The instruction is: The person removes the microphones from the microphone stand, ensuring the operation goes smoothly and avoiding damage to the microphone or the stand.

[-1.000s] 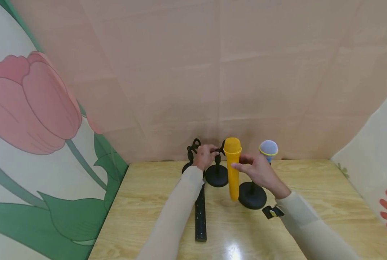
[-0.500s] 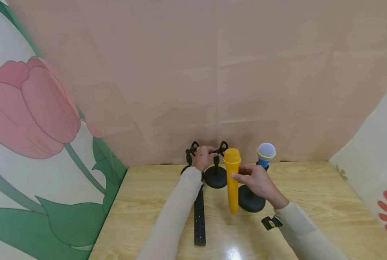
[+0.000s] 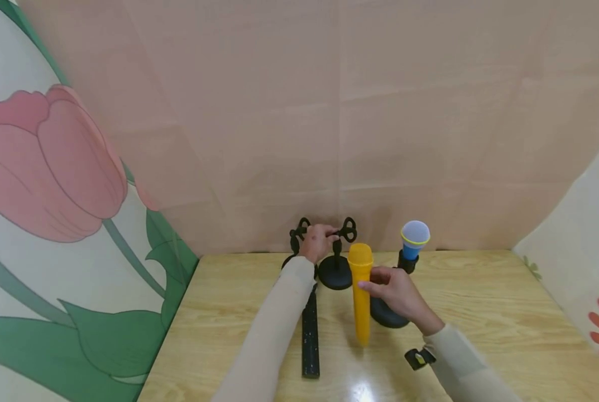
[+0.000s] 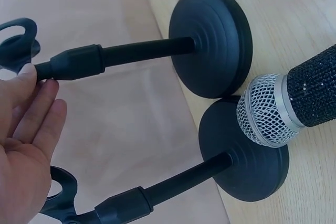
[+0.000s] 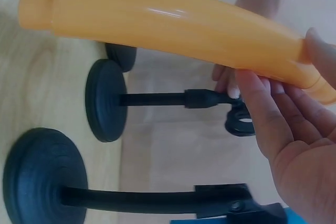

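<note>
I am working in soft, even light, a white glare shining off the table (image 3: 239,301). My yellow microphone (image 5: 157,19) is catching pale streaks, and faint shadows are falling on the backdrop (image 3: 279,111).

Top of right wrist view: I log yellow microphone (image 5: 173,19), smooth glossy plastic; black stand (image 5: 157,99), centre, matt-looking.
</note>
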The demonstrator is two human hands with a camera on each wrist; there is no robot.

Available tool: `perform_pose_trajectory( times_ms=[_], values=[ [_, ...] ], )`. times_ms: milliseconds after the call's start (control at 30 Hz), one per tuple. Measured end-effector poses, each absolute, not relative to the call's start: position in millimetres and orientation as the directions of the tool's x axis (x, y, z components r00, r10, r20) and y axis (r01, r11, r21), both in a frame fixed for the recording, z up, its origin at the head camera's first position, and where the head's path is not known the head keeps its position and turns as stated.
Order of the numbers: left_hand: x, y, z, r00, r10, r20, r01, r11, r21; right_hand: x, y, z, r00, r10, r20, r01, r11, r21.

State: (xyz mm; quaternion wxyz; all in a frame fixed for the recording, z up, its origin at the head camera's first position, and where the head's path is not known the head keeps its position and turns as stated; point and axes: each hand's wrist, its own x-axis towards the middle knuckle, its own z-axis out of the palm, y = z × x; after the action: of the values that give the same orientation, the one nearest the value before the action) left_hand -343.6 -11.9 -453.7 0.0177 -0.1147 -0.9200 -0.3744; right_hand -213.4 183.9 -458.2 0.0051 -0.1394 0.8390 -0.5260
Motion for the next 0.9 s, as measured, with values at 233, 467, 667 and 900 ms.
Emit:
perform_pose_trajectory(
  times_ms=[233, 467, 667, 900],
  values=[
    [-343, -13, -457, -0.966, 0.217, 0.138, 0.252, 0.694, 0.675, -208, 181, -469, -0.966, -0.238, 0.101, -0.186, 0.369, -0.911],
    [-343, -15, -458, -0.959, 0.253, 0.126, 0.271, 0.699, 0.662, -208, 181, -477, -0.972, -0.222, 0.075, -0.155, 0.368, -0.917],
    [-343, -14, -456, -0.962, 0.244, 0.121, 0.263, 0.712, 0.651, -211, 182, -485, -0.974, -0.217, 0.069, -0.147, 0.363, -0.920],
    [-341, -12, -452, -0.963, 0.236, 0.131, 0.265, 0.732, 0.628, -216, 181, -493, -0.982, -0.191, 0.010, -0.081, 0.366, -0.927]
  ],
)
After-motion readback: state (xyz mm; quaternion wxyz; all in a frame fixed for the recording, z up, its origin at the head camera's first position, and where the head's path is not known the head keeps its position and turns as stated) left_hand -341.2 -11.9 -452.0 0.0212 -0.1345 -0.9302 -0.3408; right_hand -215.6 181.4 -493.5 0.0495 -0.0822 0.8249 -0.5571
